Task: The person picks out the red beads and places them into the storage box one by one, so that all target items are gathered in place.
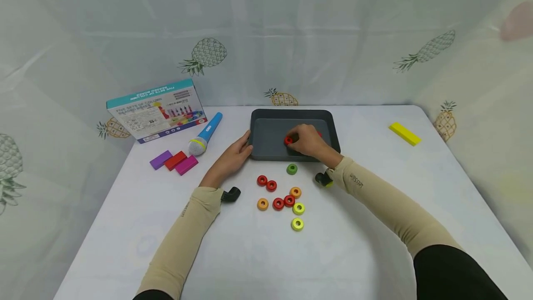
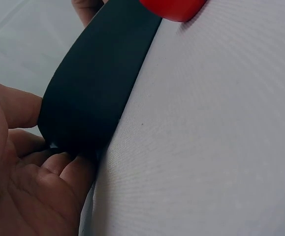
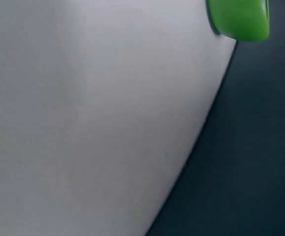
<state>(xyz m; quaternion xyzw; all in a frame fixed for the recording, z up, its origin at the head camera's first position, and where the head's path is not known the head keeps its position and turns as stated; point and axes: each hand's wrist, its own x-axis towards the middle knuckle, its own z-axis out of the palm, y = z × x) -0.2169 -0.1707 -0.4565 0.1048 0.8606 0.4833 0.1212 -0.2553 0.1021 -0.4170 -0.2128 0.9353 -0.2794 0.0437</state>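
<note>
In the head view, my left hand (image 1: 236,154) is at the left side of a dark grey tray (image 1: 266,133). Up close in the left wrist view, thumb and curled fingers grip the tray's wall (image 2: 90,83). Over the tray, my right hand (image 1: 308,140) pinches a red ring (image 1: 288,140) between fingertips and thumb. Another red piece (image 1: 319,134) shows partly behind that hand, inside the tray. Just before the tray's front edge lies a green ring (image 1: 292,169). The right wrist view leaves my right hand out.
Nearer me lie several loose rings: red (image 1: 278,204), orange (image 1: 263,204) and yellow (image 1: 297,224). Leftward are a blue toy microphone (image 1: 210,128), purple, red and magenta blocks (image 1: 176,160), and a leaning printed box (image 1: 160,110). A yellow block (image 1: 405,134) lies far right.
</note>
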